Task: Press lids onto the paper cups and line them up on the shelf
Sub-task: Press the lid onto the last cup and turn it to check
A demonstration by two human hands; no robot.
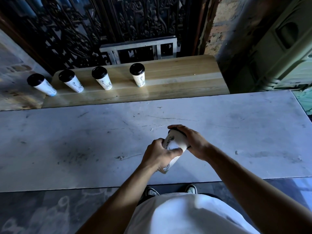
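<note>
The person holds a printed paper cup tilted above the grey surface, on the near side of the wooden shelf. The left hand wraps the cup's body, fingers curled and clamped around the paper wall. The right hand covers the cup's mouth, its fingers curled over the black lid, of which only a thin dark edge shows.

On the shelf, three lidded cups stand in a loose row; a fourth lidded cup sits just off the shelf's left end, though the wide lens makes that hard to judge.

With so little of the rim visible, it cannot be told whether the lid is seated all round. Uneven pressure from the right hand could leave one side unclipped, and a hard squeeze from the left could buckle the thin wall and pop the lid back off. The uneven gaps in the row suggest the next cup may also land out of line.
</note>
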